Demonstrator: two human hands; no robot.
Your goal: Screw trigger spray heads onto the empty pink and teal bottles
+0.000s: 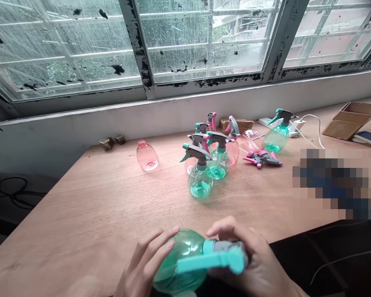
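Observation:
Close to me, above the table's front edge, a green spray bottle (190,243) lies on its side in my two hands. My left hand (145,260) is wrapped round the bottle's body from the left. At the other end my right hand (250,251) closes on the grey and turquoise spray head (225,258), which points right. The trigger lies across the front of the bottle. Part of the right hand's fingers is hidden behind the head. Beyond them stands a group of assembled spray bottles, with a green one (200,185) at the front.
A pink bottle without a head (147,156) stands at the left on the wooden table (89,214). Loose pink and grey spray heads (262,159) lie near another green spray bottle (276,136). A power strip (293,127) and a cardboard box (349,121) are at the right. A pixelated patch hides part of the right side.

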